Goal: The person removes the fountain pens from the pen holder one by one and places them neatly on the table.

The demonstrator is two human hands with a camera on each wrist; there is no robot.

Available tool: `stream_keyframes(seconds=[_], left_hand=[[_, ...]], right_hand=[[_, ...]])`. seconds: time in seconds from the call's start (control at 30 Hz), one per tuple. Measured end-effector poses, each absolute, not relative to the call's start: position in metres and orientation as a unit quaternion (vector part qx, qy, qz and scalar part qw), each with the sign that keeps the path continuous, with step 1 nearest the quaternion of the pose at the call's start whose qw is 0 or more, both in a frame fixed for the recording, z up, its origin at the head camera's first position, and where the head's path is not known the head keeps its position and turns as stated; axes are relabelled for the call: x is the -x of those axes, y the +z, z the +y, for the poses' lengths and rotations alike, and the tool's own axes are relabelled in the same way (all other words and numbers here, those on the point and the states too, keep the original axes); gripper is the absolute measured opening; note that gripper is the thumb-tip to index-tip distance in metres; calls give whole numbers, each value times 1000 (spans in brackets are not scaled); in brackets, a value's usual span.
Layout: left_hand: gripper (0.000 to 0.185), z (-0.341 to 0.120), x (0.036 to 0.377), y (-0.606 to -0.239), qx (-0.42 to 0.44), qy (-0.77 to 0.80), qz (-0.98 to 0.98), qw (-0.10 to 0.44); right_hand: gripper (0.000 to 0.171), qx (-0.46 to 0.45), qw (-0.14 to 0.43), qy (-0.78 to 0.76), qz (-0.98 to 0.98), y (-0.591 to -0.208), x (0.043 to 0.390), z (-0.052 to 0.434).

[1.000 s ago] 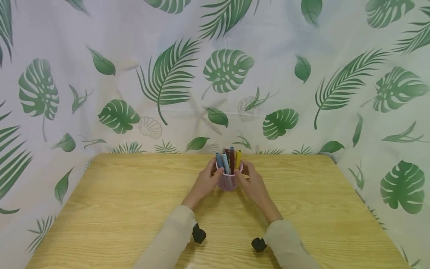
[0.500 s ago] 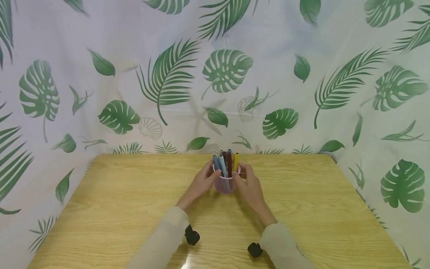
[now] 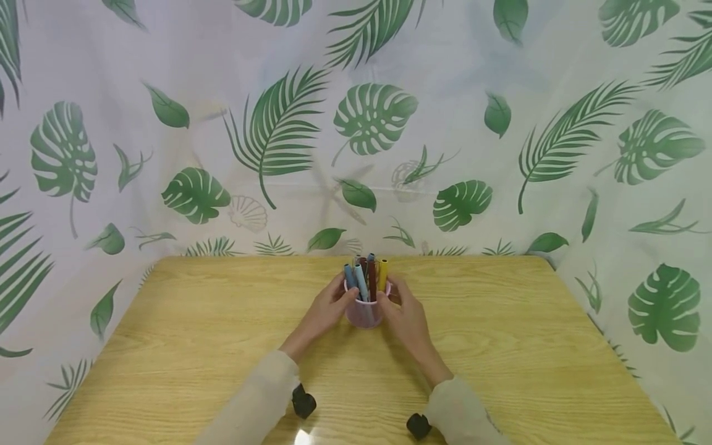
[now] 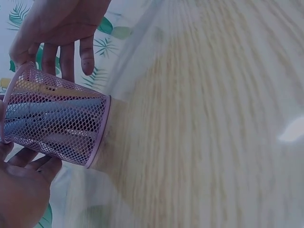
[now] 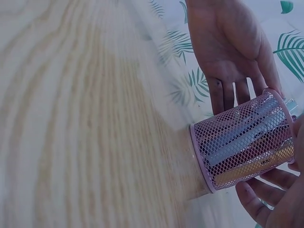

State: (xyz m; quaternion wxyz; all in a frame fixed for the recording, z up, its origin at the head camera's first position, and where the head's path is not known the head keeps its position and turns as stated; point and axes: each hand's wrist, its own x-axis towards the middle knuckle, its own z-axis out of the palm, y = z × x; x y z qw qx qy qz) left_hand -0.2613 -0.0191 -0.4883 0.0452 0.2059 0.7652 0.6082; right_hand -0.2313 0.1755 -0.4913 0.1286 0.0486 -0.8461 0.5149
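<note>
The desk (image 3: pixel 500 346) carries one thing, a pink mesh pen cup (image 3: pixel 363 312) standing upright near the middle of its far edge. Over the last second the cup has slid a little leftward and toward the near edge, and both arms have drawn back with it, so it seems to be pulled in by degrees. The left hand (image 3: pixel 325 309) and right hand (image 3: pixel 405 315) cup its sides, fingers curled round the mesh. The markers (image 3: pixel 364 278) inside (blue, brown, yellow) show only their caps; fingertips behind the cup are hidden, and both wrist views are blurred.
</note>
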Motion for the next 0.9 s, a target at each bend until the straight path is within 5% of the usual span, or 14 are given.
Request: stream_keyframes(seconds=[0.9], left_hand=[[64, -50, 226, -492, -206, 629, 746, 76]], right_hand=[[39, -76, 93, 509, -852, -485, 198, 156]])
